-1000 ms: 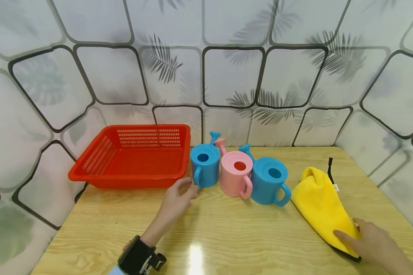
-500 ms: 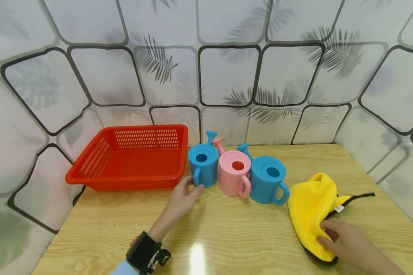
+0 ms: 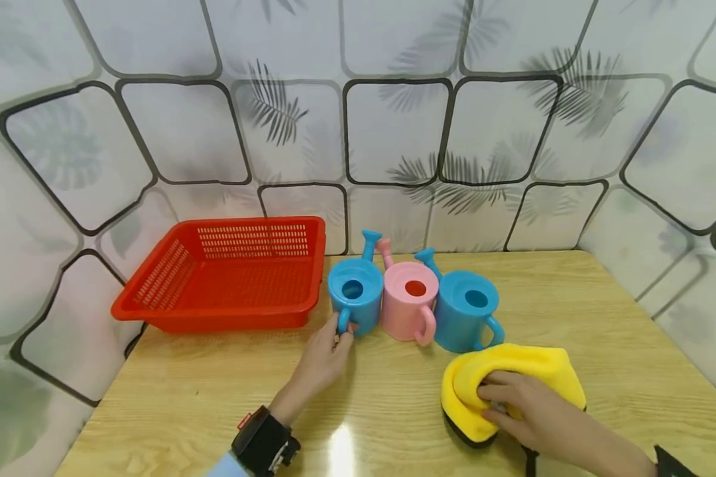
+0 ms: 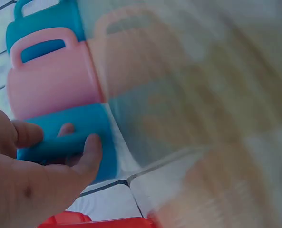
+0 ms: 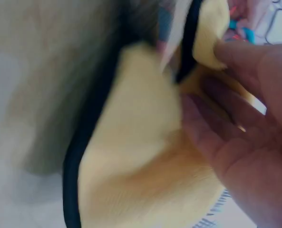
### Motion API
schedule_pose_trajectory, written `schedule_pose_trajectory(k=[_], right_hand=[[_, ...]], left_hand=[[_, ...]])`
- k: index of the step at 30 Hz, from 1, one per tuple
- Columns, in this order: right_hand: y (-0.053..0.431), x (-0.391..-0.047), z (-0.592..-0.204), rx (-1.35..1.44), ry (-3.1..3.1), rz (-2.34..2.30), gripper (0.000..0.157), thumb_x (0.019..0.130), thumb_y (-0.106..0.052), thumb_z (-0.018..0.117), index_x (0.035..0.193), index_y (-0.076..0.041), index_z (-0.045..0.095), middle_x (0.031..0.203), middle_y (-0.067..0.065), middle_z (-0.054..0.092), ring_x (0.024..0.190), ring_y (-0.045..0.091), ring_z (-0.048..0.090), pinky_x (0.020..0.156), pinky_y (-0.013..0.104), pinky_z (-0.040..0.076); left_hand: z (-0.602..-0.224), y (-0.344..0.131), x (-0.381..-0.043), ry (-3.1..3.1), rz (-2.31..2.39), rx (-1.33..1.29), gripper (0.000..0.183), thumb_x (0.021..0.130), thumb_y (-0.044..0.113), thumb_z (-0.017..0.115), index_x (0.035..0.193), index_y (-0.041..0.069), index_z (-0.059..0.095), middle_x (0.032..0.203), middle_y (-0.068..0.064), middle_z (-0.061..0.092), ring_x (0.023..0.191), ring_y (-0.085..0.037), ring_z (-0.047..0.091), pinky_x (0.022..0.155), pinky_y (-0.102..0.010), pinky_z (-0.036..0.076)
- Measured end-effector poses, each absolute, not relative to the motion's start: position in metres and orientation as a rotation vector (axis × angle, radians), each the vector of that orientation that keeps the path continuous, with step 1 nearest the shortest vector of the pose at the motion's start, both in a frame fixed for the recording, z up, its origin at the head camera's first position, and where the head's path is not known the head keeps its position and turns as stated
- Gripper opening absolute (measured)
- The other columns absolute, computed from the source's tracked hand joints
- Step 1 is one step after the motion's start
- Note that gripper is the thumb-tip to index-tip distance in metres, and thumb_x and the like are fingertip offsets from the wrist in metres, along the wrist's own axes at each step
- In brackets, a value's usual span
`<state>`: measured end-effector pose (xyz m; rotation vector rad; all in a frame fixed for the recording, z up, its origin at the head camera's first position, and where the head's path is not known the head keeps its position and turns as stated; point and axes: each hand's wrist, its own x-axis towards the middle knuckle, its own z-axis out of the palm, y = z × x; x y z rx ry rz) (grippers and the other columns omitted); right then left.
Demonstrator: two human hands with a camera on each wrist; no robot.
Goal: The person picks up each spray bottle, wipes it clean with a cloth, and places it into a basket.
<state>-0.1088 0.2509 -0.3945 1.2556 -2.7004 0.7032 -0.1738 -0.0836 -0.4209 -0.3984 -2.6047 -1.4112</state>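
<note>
Left hand: the left hand (image 3: 322, 361) is curling its fingers (image 4: 91, 152) and thumb around the handle of the small blue plastic watering can (image 3: 355, 303), which is standing upright on the wooden table (image 3: 215, 404) just ahead of the knuckles.
Right hand: the right hand (image 3: 522, 404) is lying on the bunched yellow microfibre cloth with black edging (image 3: 513, 371), fingers bent and gathering its folds; the cloth is sitting on the table under and ahead of the palm.
Neighbours: a pink plastic watering can (image 3: 410, 306) is touching the held can on the side away from the left hand, and a larger blue plastic watering can (image 3: 467, 318) is standing beyond it, just ahead of the right hand.
Basket: a red perforated plastic basket (image 3: 155, 298) is sitting ahead and to the outer side of the left hand.
</note>
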Motion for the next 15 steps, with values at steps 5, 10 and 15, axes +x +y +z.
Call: schedule_pose_trajectory(k=[5, 10, 15], right_hand=[[0.251, -0.135, -0.392, 1.040, -2.540, 0.566, 0.027, 0.072, -0.001, 0.080, 0.097, -0.004, 0.073, 0.090, -0.001, 0.065, 0.074, 0.008, 0.054, 0.058, 0.030, 0.056], [0.263, -0.158, -0.394, 0.870, -2.503, 0.519, 0.040, 0.072, 0.003, 0.079, 0.109, 0.011, 0.066, 0.100, 0.017, 0.064, 0.076, 0.019, 0.059, 0.058, 0.040, 0.058], [0.264, -0.161, -0.391, 0.799, -2.488, 0.539, 0.052, 0.069, 0.002, 0.081, 0.117, 0.008, 0.065, 0.092, 0.017, 0.060, 0.066, 0.019, 0.056, 0.048, 0.031, 0.055]], left_hand=[[-0.418, -0.083, -0.171, -2.573, -1.373, -0.502, 0.008, 0.091, -0.003, 0.049, 0.089, 0.003, 0.053, 0.076, -0.007, 0.052, 0.068, -0.019, 0.049, 0.058, -0.031, 0.041], [-0.404, -0.084, -0.161, -2.609, -1.397, -0.569, 0.009, 0.093, 0.000, 0.048, 0.088, 0.007, 0.052, 0.070, -0.002, 0.044, 0.064, -0.015, 0.045, 0.056, -0.027, 0.034], [-0.385, -0.089, -0.149, -2.642, -1.643, -0.572, 0.015, 0.099, 0.008, 0.044, 0.100, 0.005, 0.058, 0.093, -0.006, 0.066, 0.089, -0.020, 0.061, 0.078, -0.043, 0.054]])
